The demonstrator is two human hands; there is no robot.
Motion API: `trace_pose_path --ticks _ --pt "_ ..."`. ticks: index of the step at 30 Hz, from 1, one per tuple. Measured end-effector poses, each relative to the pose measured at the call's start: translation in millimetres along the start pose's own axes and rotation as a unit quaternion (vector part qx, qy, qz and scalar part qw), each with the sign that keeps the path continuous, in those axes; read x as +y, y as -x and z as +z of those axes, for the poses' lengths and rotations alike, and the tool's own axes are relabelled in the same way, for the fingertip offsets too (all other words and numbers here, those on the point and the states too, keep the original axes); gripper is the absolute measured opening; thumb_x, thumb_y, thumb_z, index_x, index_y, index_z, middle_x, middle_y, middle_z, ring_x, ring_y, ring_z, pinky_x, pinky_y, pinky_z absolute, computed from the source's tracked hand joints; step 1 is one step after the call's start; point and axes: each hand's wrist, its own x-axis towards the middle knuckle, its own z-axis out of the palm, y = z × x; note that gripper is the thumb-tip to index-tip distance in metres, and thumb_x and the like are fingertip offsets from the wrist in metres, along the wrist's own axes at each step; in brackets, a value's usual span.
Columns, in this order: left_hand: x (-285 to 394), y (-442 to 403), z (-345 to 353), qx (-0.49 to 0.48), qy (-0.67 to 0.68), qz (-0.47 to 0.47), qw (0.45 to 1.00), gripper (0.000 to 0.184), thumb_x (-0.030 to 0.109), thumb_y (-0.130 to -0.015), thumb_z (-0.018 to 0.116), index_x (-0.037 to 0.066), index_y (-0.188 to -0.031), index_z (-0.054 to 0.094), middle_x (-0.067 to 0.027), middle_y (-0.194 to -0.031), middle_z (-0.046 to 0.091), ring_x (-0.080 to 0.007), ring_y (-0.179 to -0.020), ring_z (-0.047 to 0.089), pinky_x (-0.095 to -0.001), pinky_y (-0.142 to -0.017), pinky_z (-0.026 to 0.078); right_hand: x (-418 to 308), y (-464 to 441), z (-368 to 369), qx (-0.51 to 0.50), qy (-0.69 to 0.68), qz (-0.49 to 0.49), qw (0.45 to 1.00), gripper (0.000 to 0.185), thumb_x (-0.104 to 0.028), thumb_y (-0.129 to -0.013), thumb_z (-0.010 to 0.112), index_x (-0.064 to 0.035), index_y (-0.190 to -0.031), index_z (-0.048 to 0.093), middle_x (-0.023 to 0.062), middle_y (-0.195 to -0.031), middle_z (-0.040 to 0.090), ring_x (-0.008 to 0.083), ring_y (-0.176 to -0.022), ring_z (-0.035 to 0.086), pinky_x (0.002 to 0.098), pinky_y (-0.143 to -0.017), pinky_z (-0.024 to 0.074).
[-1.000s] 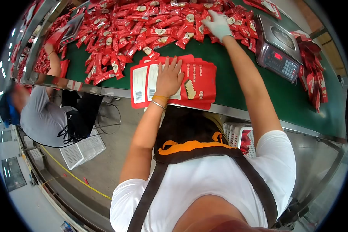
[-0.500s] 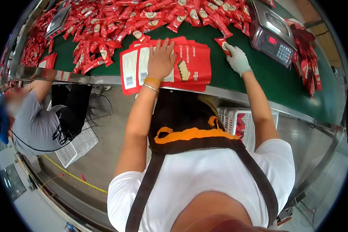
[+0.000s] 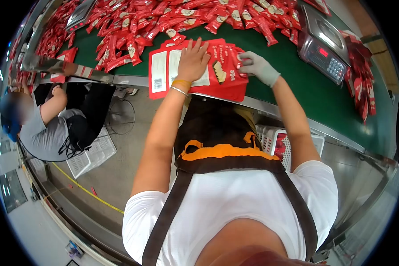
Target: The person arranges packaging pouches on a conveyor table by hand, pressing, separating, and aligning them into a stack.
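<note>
Several flat red pouches (image 3: 229, 91) lie stacked at the near edge of the green table, with white label panels, a barcode and a picture of a pale snack bar. My left hand (image 3: 193, 61) rests flat on the stack with its fingers spread, bare, a bracelet at the wrist. Over the stack's right edge, my right hand (image 3: 260, 69) wears a white glove; its thumb and fingers pinch the edge of the top pouch, which bends up a little. Whether a small packet is also between those fingers is hidden.
A big heap of small red packets (image 3: 188, 22) covers the table's far side. A digital scale (image 3: 326, 48) stands at right, beside more red packaging (image 3: 362, 84). White crates (image 3: 93, 153) sit below. Another person (image 3: 53, 128) is seated at left.
My right hand has moved left from the table to the pouches' edge. The small red packet it held is out of sight. My left hand stays on the stack.
</note>
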Motion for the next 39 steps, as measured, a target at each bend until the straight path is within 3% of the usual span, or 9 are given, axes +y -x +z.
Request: trace_pose_path --ticks 5,7,10,15,18,21,24,34,39 --pt "5.0 -2.4 -1.4 0.004 0.001 0.001 1.000 0.050 0.040 -0.098 0.042 0.016 -0.142 0.048 -0.0137 -0.153 0.035 -0.0383 -0.143 0.027 -0.0536 -0.115 0.021 12.9 39.5 -39.3 0.136 0.271 -0.037 0.952 0.040 -0.007 -0.079 0.071 -0.0067 -0.118 0.063 0.0088 -0.100 0.064 0.0171 -0.089 0.063 0.0298 -0.080 0.0511" --pt "4.7 -1.0 1.7 0.016 -0.012 0.011 1.000 0.051 0.040 -0.097 0.043 0.016 -0.142 0.048 -0.0136 -0.153 0.036 -0.0382 -0.143 0.027 -0.0540 -0.115 0.022 12.9 50.4 -41.0 0.122 0.372 -0.172 0.904 0.036 -0.005 -0.079 0.068 -0.0086 -0.114 0.066 0.0094 -0.099 0.065 0.0220 -0.091 0.064 0.0308 -0.083 0.0505" --pt "4.9 -0.8 0.1 0.015 -0.029 0.016 0.999 0.049 0.038 -0.099 0.042 0.017 -0.143 0.047 -0.0127 -0.153 0.036 -0.0390 -0.142 0.029 -0.0531 -0.114 0.023 5.0 42.4 -17.1 0.117 0.367 -0.199 0.901 0.038 -0.002 -0.079 0.067 -0.0095 -0.116 0.066 0.0111 -0.099 0.065 0.0282 -0.092 0.063 0.0321 -0.085 0.0504" --pt "6.0 -0.4 -1.2 0.015 -0.040 0.012 0.999 0.049 0.039 -0.099 0.042 0.017 -0.143 0.046 -0.0125 -0.154 0.035 -0.0389 -0.142 0.028 -0.0533 -0.115 0.023 9.1 -13.6 8.5 0.060 0.042 -0.097 0.993 0.038 0.003 -0.081 0.060 -0.0016 -0.118 0.063 0.0070 -0.095 0.069 0.0092 -0.084 0.062 0.0271 -0.075 0.0512" --pt "6.3 0.5 -1.9 0.021 -0.046 0.010 0.999 0.051 0.039 -0.099 0.043 0.016 -0.144 0.045 -0.0119 -0.154 0.034 -0.0382 -0.143 0.026 -0.0537 -0.115 0.022 85.3 -71.4 3.5 0.070 0.492 -0.153 0.854 0.032 -0.003 -0.085 0.057 -0.0014 -0.116 0.061 0.0199 -0.106 0.067 0.0295 -0.093 0.065 0.0378 -0.082 0.0509" --pt "5.9 4.4 -10.3 0.001 -0.034 0.042 0.999 0.052 0.041 -0.099 0.043 0.016 -0.145 0.043 -0.0122 -0.154 0.033 -0.0372 -0.144 0.024 -0.0544 -0.116 0.019 59.6 -41.0 9.9 -0.038 0.287 -0.229 0.929 0.033 -0.008 -0.087 0.058 -0.0014 -0.119 0.059 0.0229 -0.113 0.064 0.0372 -0.106 0.060 0.0419 -0.090 0.0482" --pt "7.5 6.0 -9.3 0.014 -0.066 0.089 0.994 0.054 0.042 -0.098 0.044 0.015 -0.145 0.043 -0.0131 -0.154 0.034 -0.0369 -0.143 0.026 -0.0535 -0.116 0.019 29.0 -18.8 20.4 -0.092 0.287 -0.257 0.918 0.037 -0.013 -0.090 0.058 -0.0029 -0.125 0.057 0.0192 -0.124 0.061 0.0342 -0.118 0.056 0.0371 -0.099 0.0444" --pt "15.2 -1.7 -18.0 0.018 -0.096 0.107 0.989 0.058 0.046 -0.096 0.044 0.013 -0.144 0.043 -0.0152 -0.144 0.046 -0.0354 -0.134 0.041 -0.0505 -0.112 0.027 84.6 -95.0 68.8 -0.007 0.257 -0.210 0.943 0.040 -0.015 -0.090 0.060 -0.0029 -0.128 0.055 0.0181 -0.127 0.060 0.0315 -0.119 0.056 0.0357 -0.100 0.0441" --pt "8.3 -62.1 -6.7 -0.217 -0.031 0.009 0.976 0.047 0.045 -0.089 0.056 0.013 -0.122 0.061 -0.0153 -0.117 0.063 -0.0341 -0.108 0.059 -0.0470 -0.090 0.043 84.4 -86.8 59.0 0.006 0.177 -0.180 0.968 0.042 -0.017 -0.090 0.060 -0.0029 -0.129 0.055 0.0176 -0.128 0.059 0.0302 -0.120 0.056 0.0349 -0.100 0.0439"
